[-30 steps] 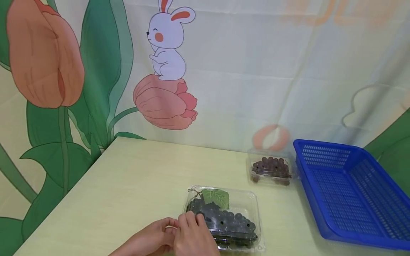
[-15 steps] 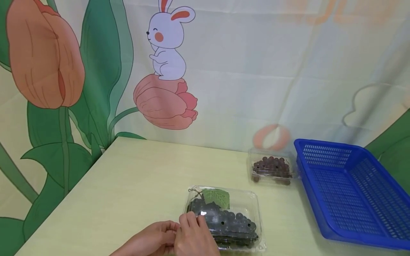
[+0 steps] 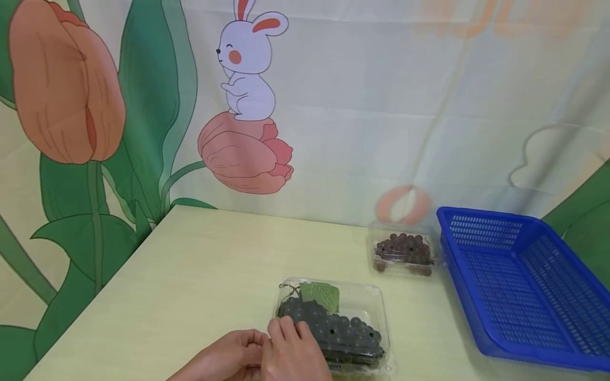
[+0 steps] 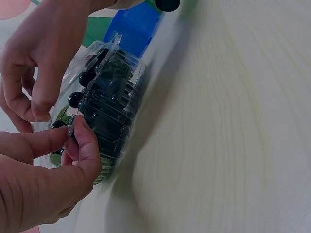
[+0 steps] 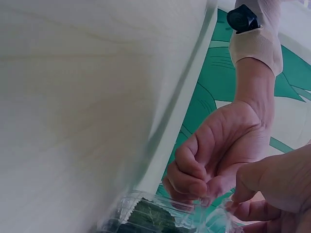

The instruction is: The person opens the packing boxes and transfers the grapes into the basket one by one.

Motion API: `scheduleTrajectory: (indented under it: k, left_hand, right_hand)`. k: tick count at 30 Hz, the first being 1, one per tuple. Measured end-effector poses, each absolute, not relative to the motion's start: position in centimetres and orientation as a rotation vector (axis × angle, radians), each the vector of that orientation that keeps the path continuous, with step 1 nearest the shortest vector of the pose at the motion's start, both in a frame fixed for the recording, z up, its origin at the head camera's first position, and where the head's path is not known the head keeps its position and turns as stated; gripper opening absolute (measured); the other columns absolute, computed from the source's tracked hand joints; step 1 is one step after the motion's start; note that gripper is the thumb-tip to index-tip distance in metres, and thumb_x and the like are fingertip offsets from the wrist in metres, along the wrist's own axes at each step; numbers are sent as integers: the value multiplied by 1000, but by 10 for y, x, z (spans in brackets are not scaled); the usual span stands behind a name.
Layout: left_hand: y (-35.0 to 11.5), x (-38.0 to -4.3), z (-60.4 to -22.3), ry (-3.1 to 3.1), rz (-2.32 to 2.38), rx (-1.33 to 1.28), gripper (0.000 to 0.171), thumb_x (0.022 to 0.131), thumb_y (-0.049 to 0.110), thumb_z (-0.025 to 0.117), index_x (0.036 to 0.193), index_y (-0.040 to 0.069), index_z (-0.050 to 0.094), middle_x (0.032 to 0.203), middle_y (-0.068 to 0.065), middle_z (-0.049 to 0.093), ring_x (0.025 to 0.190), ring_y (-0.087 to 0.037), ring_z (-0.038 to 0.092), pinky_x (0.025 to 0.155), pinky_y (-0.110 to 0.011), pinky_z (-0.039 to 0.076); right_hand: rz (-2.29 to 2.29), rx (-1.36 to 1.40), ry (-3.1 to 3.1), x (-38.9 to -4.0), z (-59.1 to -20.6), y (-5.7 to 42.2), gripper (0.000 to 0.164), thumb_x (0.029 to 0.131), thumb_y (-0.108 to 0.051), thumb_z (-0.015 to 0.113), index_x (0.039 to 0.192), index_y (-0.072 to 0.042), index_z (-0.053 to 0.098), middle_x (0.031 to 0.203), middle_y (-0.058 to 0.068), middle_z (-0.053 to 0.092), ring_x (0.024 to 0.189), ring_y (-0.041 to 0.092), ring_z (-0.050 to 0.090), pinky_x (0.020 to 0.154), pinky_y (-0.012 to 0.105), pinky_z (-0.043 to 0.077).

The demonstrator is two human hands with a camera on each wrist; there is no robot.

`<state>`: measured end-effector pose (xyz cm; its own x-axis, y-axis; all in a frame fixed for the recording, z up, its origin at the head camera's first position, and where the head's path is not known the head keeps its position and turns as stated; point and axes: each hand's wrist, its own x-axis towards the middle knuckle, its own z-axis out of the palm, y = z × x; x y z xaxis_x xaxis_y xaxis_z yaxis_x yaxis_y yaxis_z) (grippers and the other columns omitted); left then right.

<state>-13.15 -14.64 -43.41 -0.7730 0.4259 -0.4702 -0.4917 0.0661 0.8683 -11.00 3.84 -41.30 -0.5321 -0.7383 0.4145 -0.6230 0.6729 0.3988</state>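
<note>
A clear plastic clamshell box with dark grapes and a green leaf inside lies on the table in front of me. At its near left corner, my left hand pinches the box edge between thumb and index finger, as the left wrist view shows. Close beside it, my right hand has its fingers bent over the lid, and in the right wrist view its thumb and fingers grip the clear plastic rim. Both hands hide that corner in the head view.
A smaller clear box of reddish grapes stands at the back of the pale table. To its right is a blue mesh basket. A printed cloth with tulips and a rabbit hangs behind the table.
Both hands stay at the same corner, shifting very slightly right. A bright glare that showed on the lid half a second ago is gone.
</note>
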Motion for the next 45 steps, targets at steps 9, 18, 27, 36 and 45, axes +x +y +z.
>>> scheduleTrajectory:
  k: [9, 18, 27, 36, 45]
  left_hand:
    - [-149, -133, -437, 1678, 1792, -44, 25, 105, 8, 57, 123, -9, 59, 99, -10, 67, 81, -14, 66, 77, -25, 55]
    - [-146, -134, -439, 1708, 1788, -3, 24, 103, 10, 60, 118, -8, 61, 98, -10, 67, 80, -13, 65, 75, -23, 55]
    - [-144, -135, -441, 1646, 1835, 20, 12, 102, 7, 60, 108, -3, 59, 94, -8, 65, 81, -12, 66, 75, -20, 56]
    - [-141, -134, -441, 1719, 1823, -31, 9, 100, 4, 60, 105, -3, 58, 90, -9, 64, 78, -12, 65, 72, -20, 55]
    - [-138, -134, -439, 1734, 1808, -107, 8, 100, 2, 61, 102, -2, 55, 89, -9, 62, 77, -13, 63, 71, -20, 55]
  right_hand:
    - [-262, 1017, -2235, -109, -414, 43, 18, 94, -42, 73, 89, -24, 73, 105, 1, 59, 93, 17, 49, 74, 28, 42]
    - [-303, 1054, -2171, -112, -419, 48, 16, 93, -42, 75, 95, -26, 76, 114, 1, 64, 103, 18, 56, 77, 27, 46]
    - [-145, 1030, -2236, -114, -419, 61, 34, 94, -47, 71, 113, -18, 66, 116, 2, 64, 106, 18, 59, 80, 28, 49]
    - [-95, 1008, -2237, -116, -413, 72, 35, 95, -40, 69, 117, -14, 67, 111, 3, 65, 102, 19, 60, 77, 29, 50]
    - [-29, 977, -2265, -117, -407, 84, 40, 82, -33, 86, 113, -15, 69, 107, 0, 65, 98, 18, 61, 77, 32, 53]
